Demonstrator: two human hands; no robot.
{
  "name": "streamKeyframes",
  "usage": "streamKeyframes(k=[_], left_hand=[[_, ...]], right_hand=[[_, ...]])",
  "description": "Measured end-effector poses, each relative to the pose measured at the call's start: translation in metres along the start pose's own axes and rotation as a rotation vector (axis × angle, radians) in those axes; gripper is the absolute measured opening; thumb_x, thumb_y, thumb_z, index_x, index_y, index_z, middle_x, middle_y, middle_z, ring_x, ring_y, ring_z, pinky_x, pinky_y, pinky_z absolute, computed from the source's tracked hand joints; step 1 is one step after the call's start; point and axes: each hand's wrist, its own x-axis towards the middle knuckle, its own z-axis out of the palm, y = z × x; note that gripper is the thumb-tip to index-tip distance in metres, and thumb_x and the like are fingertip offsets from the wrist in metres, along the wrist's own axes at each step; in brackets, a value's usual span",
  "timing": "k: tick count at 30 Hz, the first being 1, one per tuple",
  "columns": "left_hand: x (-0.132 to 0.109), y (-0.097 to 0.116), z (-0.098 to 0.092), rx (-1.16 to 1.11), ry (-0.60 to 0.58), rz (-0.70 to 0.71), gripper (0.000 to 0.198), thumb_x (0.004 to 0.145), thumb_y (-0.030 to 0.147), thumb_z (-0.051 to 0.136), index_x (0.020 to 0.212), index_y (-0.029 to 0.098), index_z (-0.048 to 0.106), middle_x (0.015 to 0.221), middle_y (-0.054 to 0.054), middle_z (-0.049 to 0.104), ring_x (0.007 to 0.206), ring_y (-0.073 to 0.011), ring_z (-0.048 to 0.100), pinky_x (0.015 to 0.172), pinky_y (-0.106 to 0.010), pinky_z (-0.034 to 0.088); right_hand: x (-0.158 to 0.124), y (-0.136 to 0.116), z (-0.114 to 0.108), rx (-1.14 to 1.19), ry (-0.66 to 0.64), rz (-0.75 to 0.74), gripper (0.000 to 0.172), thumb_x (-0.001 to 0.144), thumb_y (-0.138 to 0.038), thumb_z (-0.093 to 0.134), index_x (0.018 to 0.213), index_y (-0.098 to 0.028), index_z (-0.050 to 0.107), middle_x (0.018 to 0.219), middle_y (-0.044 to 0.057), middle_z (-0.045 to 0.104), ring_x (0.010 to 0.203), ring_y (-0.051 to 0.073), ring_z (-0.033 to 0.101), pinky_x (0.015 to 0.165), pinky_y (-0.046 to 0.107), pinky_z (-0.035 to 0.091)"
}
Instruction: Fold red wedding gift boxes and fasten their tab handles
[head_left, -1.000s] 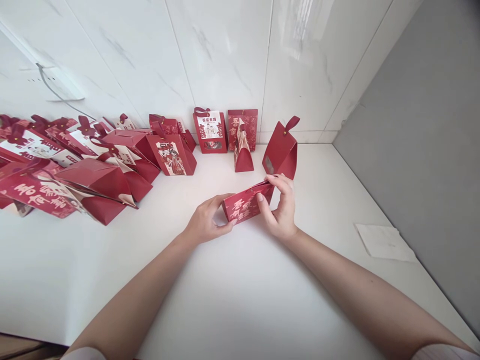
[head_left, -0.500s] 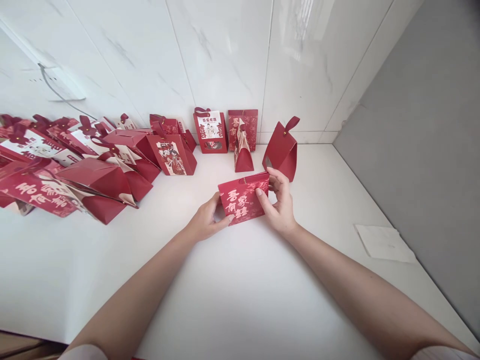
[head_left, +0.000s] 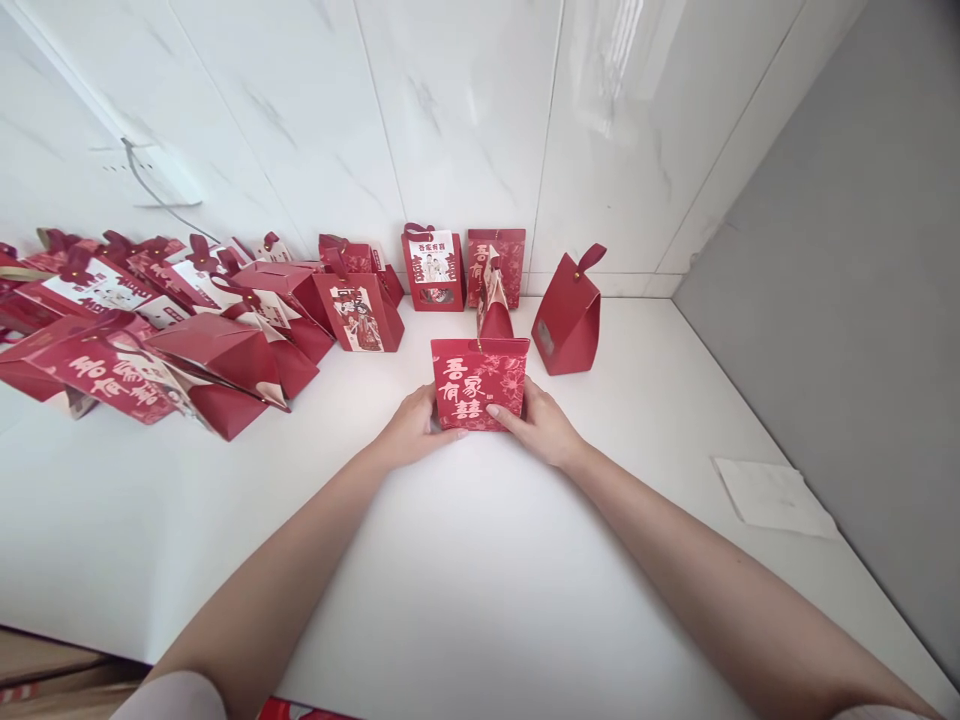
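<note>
Between my two hands stands a red gift box [head_left: 480,385] with pale Chinese characters and a floral print facing me. My left hand [head_left: 415,428] grips its left side, thumb along the lower front edge. My right hand [head_left: 546,422] holds the right side, thumb pressed on the front and fingers hidden behind. The box is upright at the table's middle. Just behind it, partly covered, is a narrow red box [head_left: 495,310] seen from its side. To the right of that stands a plain red box [head_left: 568,315] with a ribbon loop on top.
Many red gift boxes [head_left: 206,360] with ribbon handles crowd the left of the white table [head_left: 480,560]. More boxes [head_left: 433,272] line the tiled wall [head_left: 465,120]. A white sheet [head_left: 772,495] lies at the right edge, beside a grey panel [head_left: 847,250].
The held box has turned from tilted to upright and squarely facing me. My right hand has slid down from its top corner to its lower right side. The camera view has shifted slightly.
</note>
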Motion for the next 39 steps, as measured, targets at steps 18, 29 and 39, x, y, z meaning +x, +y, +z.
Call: streamKeyframes(k=[18, 29, 39], left_hand=[[-0.002, -0.002, -0.044, -0.571, 0.747, -0.079, 0.046, 0.076, 0.046, 0.071, 0.113, 0.024, 0.056, 0.111, -0.005, 0.065, 0.095, -0.0203, 0.067, 0.082, -0.033, 0.056], [-0.034, 0.106, -0.106, -0.668, 0.563, 0.012, 0.05, 0.091, 0.061, 0.051, 0.123, 0.023, 0.056, 0.109, -0.007, 0.068, 0.112, -0.0292, 0.067, 0.09, -0.045, 0.058], [-0.171, 0.197, -0.212, 0.086, 0.949, -0.13, 0.065, 0.081, 0.062, 0.054, 0.131, 0.021, 0.06, 0.104, 0.007, 0.067, 0.118, -0.0378, 0.056, 0.095, -0.066, 0.035]], right_hand=[[-0.001, 0.024, -0.001, 0.139, -0.032, 0.103, 0.051, 0.098, -0.061, 0.039, 0.132, -0.025, 0.052, 0.114, 0.007, 0.071, 0.11, 0.024, 0.065, 0.105, 0.047, 0.042], [-0.003, 0.021, -0.001, -0.039, -0.077, -0.026, 0.046, 0.097, -0.056, 0.04, 0.103, -0.022, 0.069, 0.11, 0.007, 0.068, 0.108, 0.024, 0.061, 0.1, 0.04, 0.044], [-0.008, 0.029, 0.001, -0.013, -0.082, -0.019, 0.045, 0.093, -0.056, 0.049, 0.113, -0.019, 0.065, 0.118, 0.011, 0.066, 0.111, 0.027, 0.062, 0.101, 0.047, 0.047]])
